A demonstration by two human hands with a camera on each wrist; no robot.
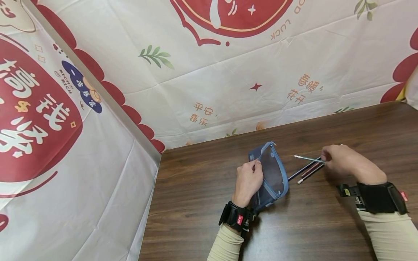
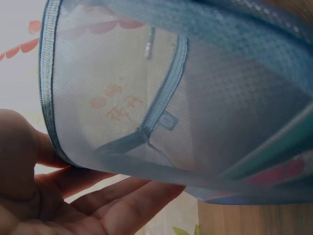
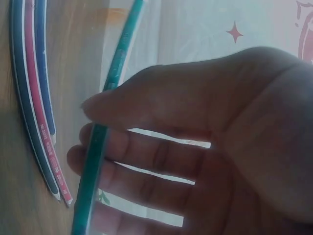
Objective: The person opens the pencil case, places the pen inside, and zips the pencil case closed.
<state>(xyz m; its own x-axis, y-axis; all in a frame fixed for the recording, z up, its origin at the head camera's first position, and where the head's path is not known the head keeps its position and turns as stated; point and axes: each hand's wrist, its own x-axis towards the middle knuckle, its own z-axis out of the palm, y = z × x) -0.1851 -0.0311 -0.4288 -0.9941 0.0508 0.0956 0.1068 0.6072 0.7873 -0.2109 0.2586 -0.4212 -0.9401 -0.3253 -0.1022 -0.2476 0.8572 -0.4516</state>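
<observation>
A blue mesh zipper pouch (image 1: 271, 168) stands open-mouthed on the table, its mouth turned toward the right. My left hand (image 1: 249, 181) pinches the pouch's top edge between thumb and fingers. In the left wrist view, the see-through mesh (image 2: 117, 73) and its blue zipper (image 2: 168, 88) fill most of the frame. My right hand (image 1: 352, 163) pinches a green pencil (image 3: 93, 166) between thumb and fingertips, its white-tipped end pointing at the pouch. Below it lie a dark pencil (image 3: 25, 103), a red pencil (image 3: 41, 112) and a blue pencil (image 3: 44, 68), side by side.
The brown wooden table (image 1: 189, 203) reaches to a white printed cloth (image 1: 209, 83) hung behind it. Another printed cloth (image 1: 107, 174) hangs along the left side. Each wrist wears a black strap, such as the right strap (image 1: 377, 197).
</observation>
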